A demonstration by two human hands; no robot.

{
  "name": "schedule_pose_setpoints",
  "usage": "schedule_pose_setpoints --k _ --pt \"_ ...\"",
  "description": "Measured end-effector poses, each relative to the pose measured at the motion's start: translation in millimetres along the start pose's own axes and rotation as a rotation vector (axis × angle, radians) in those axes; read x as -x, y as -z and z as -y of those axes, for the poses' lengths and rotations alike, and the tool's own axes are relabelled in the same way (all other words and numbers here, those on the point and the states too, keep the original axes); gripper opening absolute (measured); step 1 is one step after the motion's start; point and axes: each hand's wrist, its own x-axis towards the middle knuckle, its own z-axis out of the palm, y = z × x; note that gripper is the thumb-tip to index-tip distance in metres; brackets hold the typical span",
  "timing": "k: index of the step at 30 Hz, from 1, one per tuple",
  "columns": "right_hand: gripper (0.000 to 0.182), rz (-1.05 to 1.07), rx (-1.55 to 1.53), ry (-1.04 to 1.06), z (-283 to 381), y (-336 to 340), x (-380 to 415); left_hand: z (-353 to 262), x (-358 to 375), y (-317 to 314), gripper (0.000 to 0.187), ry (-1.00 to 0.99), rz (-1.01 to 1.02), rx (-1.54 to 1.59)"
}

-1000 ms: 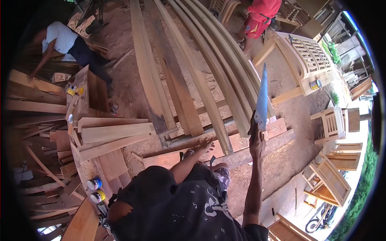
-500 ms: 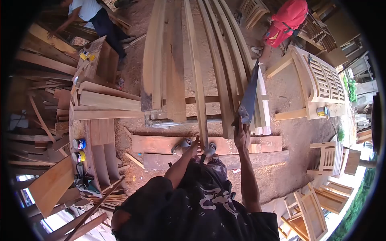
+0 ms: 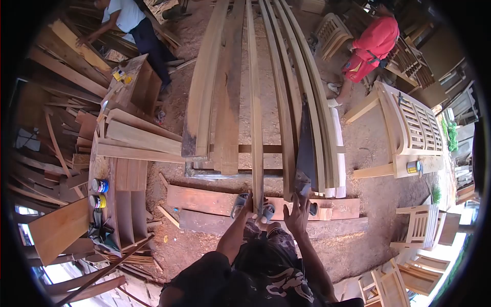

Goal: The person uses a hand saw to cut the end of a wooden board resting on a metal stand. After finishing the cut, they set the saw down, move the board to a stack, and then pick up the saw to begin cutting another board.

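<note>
A long narrow wooden plank (image 3: 257, 174) runs away from me, its near end at my body. My left hand (image 3: 249, 203) is closed at the left edge of that end, with some fingers hidden. Just to the right, a handsaw (image 3: 306, 148) with a dark blade lies on the boards, its handle end toward me. My right hand (image 3: 297, 217) is directly below the saw's handle end, fingers spread and nothing gripped. Thicker long boards (image 3: 286, 148) lie under and beside the saw, and wide boards (image 3: 225, 128) lie to the left.
Flat planks (image 3: 204, 202) lie on the ground around my feet. To the left are a wooden cabinet (image 3: 130, 220) and paint cans (image 3: 98, 201). A slatted wooden frame (image 3: 409, 125) stands at right. A person in red (image 3: 376, 41) and another person (image 3: 128, 23) are farther back.
The saw has come down from my raised right hand onto the boards, and that hand has let go and drawn back toward me. My left hand stays at the narrow plank.
</note>
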Motion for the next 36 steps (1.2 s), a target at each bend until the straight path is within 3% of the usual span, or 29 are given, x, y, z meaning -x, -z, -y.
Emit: schedule_pose_setpoints --k 1,5,6,8,10,13,15,16,17,18,19,20,21,23,25,26,27,29,33,36 --pt "0.073 0.065 -0.111 0.018 9 -11 7 2 -3 1 0.102 0.051 0.019 0.067" --pt "0.076 0.278 -0.376 -0.231 30 -116 26 -6 2 -8 0.102 0.024 -0.055 -0.02" --pt "0.073 0.294 -0.503 -0.198 35 -134 21 -12 6 -13 0.102 0.008 -0.078 -0.061" --pt "0.067 0.276 -0.443 -0.191 38 -151 19 -8 7 -2 0.102 -0.023 -0.15 -0.135" --pt "0.049 0.175 -0.438 -0.137 36 -162 18 -14 11 -1 0.102 -0.061 -0.214 -0.217" --pt "0.047 0.231 -0.459 -0.149 16 -165 15 -15 17 4 0.102 -0.123 -0.33 -0.339" --pt "0.055 0.311 -0.519 -0.26 -10 -176 14 -20 18 9 0.103 -0.177 -0.404 -0.443" --pt "0.053 0.272 -0.509 -0.242 -29 -193 17 -18 23 11 0.103 -0.191 -0.438 -0.498" --pt "0.049 0.371 -0.5 -0.348 -23 -169 8 -12 29 17 0.103 -0.185 -0.452 -0.532" --pt "0.047 0.41 -0.662 -0.425 -29 -170 11 -9 27 28 0.102 -0.115 -0.377 -0.451" --pt "0.044 0.427 -0.602 -0.414 -27 -161 6 -26 68 -18 0.101 -0.111 -0.26 -0.473" --pt "0.044 0.416 -0.791 -0.517 -29 -168 9 -20 55 -7 0.107 -0.059 -0.25 -0.388" --pt "0.047 0.374 -0.691 -0.5 -13 -145 -1 -10 25 26 0.111 -0.07 -0.163 -0.346" --pt "0.053 0.37 -0.597 -0.526 -32 -172 2 -17 38 12 0.097 -0.1 -0.096 -0.4" --pt "0.056 0.522 -0.475 -0.591 -38 -180 2 -15 41 4 0.087 -0.138 -0.201 -0.538" --pt "0.057 0.478 -0.399 -0.295 -50 -190 14 -18 54 -3 0.087 -0.124 -0.205 -0.541" --pt "0.057 0.475 -0.4 -0.295 -48 -187 11 -29 63 -14 0.084 -0.04 -0.247 -0.559" --pt "0.054 0.589 -0.929 -0.83 -37 -171 12 -40 71 -14 0.081 0.052 -0.294 -0.577" --pt "0.052 0.593 -0.624 -0.618 -49 -194 16 -52 68 -10 0.082 0.051 -0.266 -0.494" --pt "0.053 0.372 -1.181 -1.105 -37 -178 23 -53 58 -10 0.084 0.032 -0.265 -0.505"
